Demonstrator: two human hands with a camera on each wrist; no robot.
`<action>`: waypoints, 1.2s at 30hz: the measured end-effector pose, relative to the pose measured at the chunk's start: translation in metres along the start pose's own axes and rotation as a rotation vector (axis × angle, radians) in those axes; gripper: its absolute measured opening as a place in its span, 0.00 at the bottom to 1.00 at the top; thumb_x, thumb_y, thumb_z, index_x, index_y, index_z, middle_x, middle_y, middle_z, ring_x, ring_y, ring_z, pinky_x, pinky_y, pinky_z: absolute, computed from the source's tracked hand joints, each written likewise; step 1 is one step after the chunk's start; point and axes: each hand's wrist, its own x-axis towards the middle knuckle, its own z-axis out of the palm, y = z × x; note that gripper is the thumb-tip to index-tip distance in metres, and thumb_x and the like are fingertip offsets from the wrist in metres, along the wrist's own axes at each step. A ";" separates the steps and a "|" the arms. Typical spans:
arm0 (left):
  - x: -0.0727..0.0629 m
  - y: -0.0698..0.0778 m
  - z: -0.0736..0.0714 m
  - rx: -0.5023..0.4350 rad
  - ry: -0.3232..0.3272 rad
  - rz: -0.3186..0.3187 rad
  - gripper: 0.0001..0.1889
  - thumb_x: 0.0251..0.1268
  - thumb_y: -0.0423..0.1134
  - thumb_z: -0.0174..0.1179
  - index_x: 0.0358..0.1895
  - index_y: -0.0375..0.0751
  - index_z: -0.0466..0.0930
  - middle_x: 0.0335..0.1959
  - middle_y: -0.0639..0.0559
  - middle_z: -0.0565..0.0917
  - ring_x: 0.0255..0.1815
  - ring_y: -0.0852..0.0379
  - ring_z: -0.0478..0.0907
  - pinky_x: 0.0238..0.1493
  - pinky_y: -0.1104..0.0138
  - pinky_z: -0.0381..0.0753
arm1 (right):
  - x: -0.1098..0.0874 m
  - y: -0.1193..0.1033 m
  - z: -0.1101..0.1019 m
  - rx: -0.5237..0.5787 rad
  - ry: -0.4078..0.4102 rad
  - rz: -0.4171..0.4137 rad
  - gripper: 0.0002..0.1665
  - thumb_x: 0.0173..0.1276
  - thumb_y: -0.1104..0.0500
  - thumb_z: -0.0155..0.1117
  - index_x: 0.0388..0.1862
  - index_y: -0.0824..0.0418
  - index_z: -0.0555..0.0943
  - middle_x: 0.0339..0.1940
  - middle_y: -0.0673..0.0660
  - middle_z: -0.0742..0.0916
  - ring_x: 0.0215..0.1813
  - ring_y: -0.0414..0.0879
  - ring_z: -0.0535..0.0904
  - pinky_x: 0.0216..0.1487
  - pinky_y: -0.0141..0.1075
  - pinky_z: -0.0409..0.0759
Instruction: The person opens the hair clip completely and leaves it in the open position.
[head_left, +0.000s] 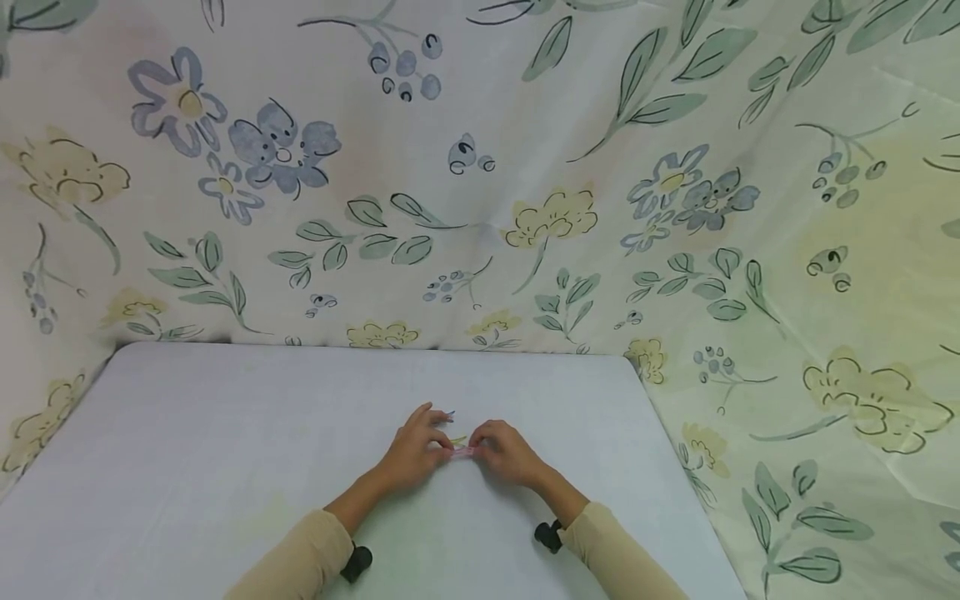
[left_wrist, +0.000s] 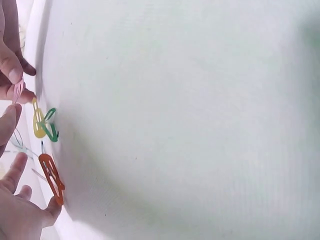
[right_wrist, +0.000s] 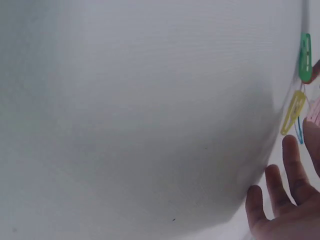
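Both hands meet around a pink snap hair clip (head_left: 462,452) above the white table. My left hand (head_left: 415,450) pinches one end between thumb and index finger, its other fingers spread. The opposite end is pinched by my right hand (head_left: 506,454). Just beyond the pink clip lie a yellow hair clip (left_wrist: 38,120) and a green one (left_wrist: 51,127), overlapping in the left wrist view. An orange hair clip (left_wrist: 51,175) is close to the left hand's outer fingers. Part of a blue clip (right_wrist: 299,131) shows behind the yellow one in the right wrist view.
The white table (head_left: 225,442) spreads out around both hands. Behind it and to the right hangs a floral cloth (head_left: 480,183) that meets the table's back edge. Dark wrist cameras (head_left: 357,564) stick out from the beige sleeves (head_left: 300,554).
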 end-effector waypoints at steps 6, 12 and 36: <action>0.004 -0.002 -0.007 -0.085 -0.046 0.021 0.06 0.58 0.26 0.67 0.29 0.40 0.88 0.64 0.38 0.76 0.76 0.30 0.51 0.69 0.33 0.51 | 0.002 -0.003 -0.006 0.098 -0.048 0.057 0.05 0.69 0.67 0.63 0.39 0.61 0.84 0.43 0.53 0.86 0.51 0.49 0.79 0.55 0.46 0.75; 0.007 0.001 -0.016 -0.186 -0.063 0.024 0.04 0.59 0.26 0.67 0.29 0.36 0.88 0.61 0.35 0.77 0.75 0.26 0.51 0.70 0.35 0.52 | 0.006 -0.006 -0.010 0.221 -0.072 0.125 0.04 0.69 0.65 0.64 0.37 0.60 0.85 0.44 0.51 0.86 0.51 0.47 0.79 0.53 0.41 0.75; 0.005 -0.003 -0.025 -0.220 -0.093 -0.020 0.03 0.62 0.29 0.67 0.33 0.37 0.89 0.57 0.35 0.77 0.65 0.34 0.68 0.67 0.38 0.61 | 0.009 -0.013 -0.015 0.337 -0.080 0.210 0.07 0.69 0.65 0.64 0.39 0.59 0.89 0.49 0.53 0.84 0.53 0.46 0.75 0.51 0.39 0.73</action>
